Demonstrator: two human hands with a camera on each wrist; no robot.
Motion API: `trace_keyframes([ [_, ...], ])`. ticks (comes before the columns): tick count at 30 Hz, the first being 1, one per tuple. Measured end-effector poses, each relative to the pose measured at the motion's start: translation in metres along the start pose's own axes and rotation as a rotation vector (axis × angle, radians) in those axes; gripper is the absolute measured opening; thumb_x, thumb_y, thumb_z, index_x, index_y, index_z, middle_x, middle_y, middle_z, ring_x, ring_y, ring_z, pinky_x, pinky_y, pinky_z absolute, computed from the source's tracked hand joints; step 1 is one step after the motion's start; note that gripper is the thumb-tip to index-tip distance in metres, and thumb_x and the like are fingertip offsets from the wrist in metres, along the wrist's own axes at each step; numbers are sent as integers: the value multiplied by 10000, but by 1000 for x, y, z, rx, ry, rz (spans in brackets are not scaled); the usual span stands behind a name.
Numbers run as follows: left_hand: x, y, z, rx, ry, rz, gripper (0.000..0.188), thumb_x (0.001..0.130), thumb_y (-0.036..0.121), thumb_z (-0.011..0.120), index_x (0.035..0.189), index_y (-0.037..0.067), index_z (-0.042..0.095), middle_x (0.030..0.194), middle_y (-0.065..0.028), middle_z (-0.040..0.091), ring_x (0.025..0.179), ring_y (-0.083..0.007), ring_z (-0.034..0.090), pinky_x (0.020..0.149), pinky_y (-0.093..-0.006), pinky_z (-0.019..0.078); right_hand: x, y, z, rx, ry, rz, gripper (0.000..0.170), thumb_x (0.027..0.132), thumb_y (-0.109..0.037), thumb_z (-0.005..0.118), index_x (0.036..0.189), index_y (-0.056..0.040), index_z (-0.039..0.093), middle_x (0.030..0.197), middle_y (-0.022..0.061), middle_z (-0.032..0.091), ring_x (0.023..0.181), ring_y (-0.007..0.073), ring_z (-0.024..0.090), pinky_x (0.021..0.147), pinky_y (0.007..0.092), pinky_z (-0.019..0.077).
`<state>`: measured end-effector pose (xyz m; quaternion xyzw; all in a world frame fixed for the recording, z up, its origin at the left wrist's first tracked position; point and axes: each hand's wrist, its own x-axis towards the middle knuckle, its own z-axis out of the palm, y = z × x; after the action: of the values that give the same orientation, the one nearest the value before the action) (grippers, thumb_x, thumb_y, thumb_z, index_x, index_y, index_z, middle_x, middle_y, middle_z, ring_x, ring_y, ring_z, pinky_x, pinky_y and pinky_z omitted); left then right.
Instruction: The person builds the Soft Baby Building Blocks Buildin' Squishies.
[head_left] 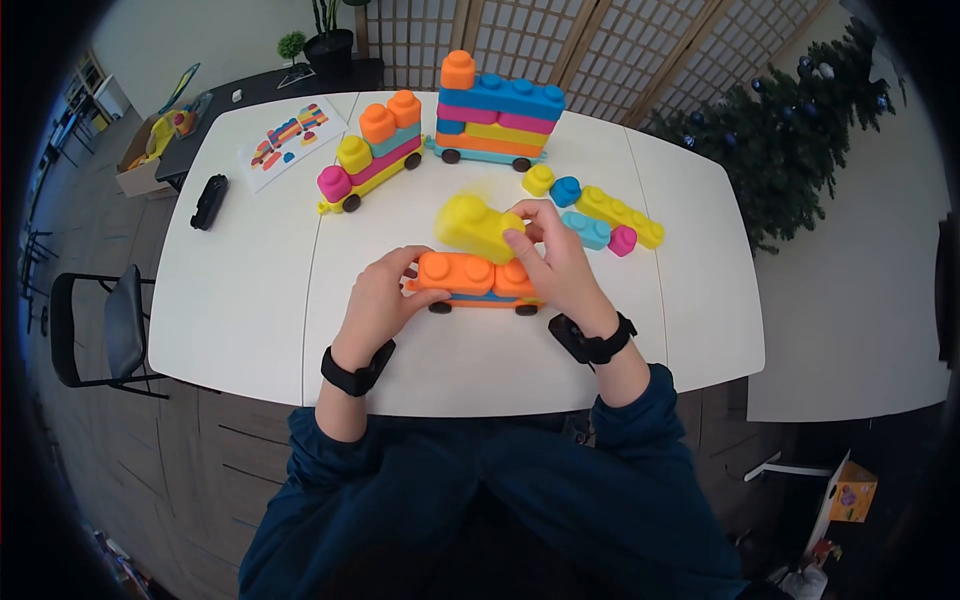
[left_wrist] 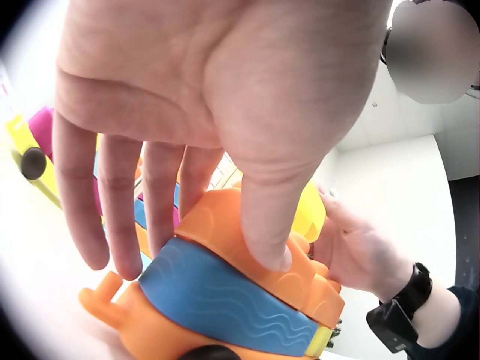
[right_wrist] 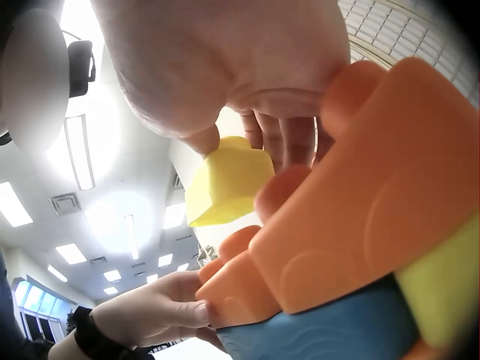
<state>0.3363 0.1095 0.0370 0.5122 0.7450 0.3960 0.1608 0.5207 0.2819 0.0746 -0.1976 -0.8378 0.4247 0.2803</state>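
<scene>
My right hand [head_left: 562, 265] pinches a yellow building block [head_left: 478, 228] between thumb and fingers. The block is blurred and hovers just above a small wheeled block wagon. That wagon has an orange base, a blue block [left_wrist: 225, 296] and a yellow one side by side, and orange blocks [head_left: 455, 272] on top with round studs. At the wagon's left end my left hand [head_left: 378, 300] grips it, the thumb on the near side of the orange block and the fingers around the far side. An orange hook [left_wrist: 103, 298] sticks out at that end.
Beyond the hands stand a tall block wagon [head_left: 497, 128] and a stepped one [head_left: 375, 152]. Loose blocks, including a long yellow block [head_left: 620, 216], lie to the right on the white table [head_left: 230, 310]. A picture sheet [head_left: 292, 142] and a black case [head_left: 209, 202] are at left.
</scene>
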Motion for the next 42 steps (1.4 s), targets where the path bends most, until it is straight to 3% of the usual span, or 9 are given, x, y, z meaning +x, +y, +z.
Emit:
trace_keyframes([
  [6,0,-5,1,-86,-2,39,556,758,246,899,1192,-8,662,1009,-151,726,870,-287,704,753,-356,586,-5,-1,18,52,-72,-56,317,1008,-261,659,1202,-46,528,1019,136,691,856,274,698,772,352,553],
  [12,-3,-2,-2,-200,14,22,554,766,179,897,1230,3,651,1073,-135,718,940,-253,706,832,-342,607,-6,1,21,-72,-76,-106,314,992,-260,672,1201,-69,537,1040,142,698,873,314,714,768,361,555],
  [14,-3,2,-7,-251,23,-27,577,761,152,898,1260,15,643,1135,-119,713,1000,-237,700,868,-345,607,-6,-5,17,-48,-139,-35,297,986,-196,677,1208,-39,555,1074,130,676,982,260,676,894,336,537],
  [17,-6,18,-17,-298,44,-39,592,789,95,865,1332,63,631,1217,-98,688,1064,-217,676,901,-350,606,-7,-6,16,-53,-123,-83,312,937,-194,737,1164,-38,591,1071,124,681,969,258,678,874,329,539],
  [20,-6,17,-17,-400,77,38,589,808,149,862,1345,68,633,1204,-114,700,1045,-219,690,882,-329,596,-7,-4,17,-80,-110,-164,323,890,-177,784,1128,-38,616,1074,122,686,958,257,681,859,324,540],
  [26,-4,8,-15,-296,53,73,453,921,194,769,1341,78,647,1205,-109,706,1043,-217,690,858,-318,584,-6,-3,18,-135,-107,-182,312,890,-256,778,1082,-60,630,1024,104,695,931,307,688,802,363,559],
  [36,-5,8,-16,-290,27,43,469,923,230,772,1342,70,634,1230,-113,702,1080,-233,683,884,-341,564,-6,-4,19,-152,-113,-198,301,874,-157,796,1086,-28,625,1046,137,703,924,295,698,823,337,554],
  [38,-5,10,-16,-221,45,91,486,924,187,763,1370,69,610,1282,-120,684,1162,-243,665,943,-374,550,-3,-7,16,-104,-153,-195,325,890,-157,781,1146,-23,631,1091,133,697,984,281,694,868,337,548],
  [42,-6,17,-18,-193,64,131,525,896,198,790,1373,80,607,1309,-110,676,1170,-250,660,953,-386,542,9,-3,-4,66,-82,-200,345,905,-169,767,1193,-25,642,1122,124,692,1042,265,684,910,335,537],
])
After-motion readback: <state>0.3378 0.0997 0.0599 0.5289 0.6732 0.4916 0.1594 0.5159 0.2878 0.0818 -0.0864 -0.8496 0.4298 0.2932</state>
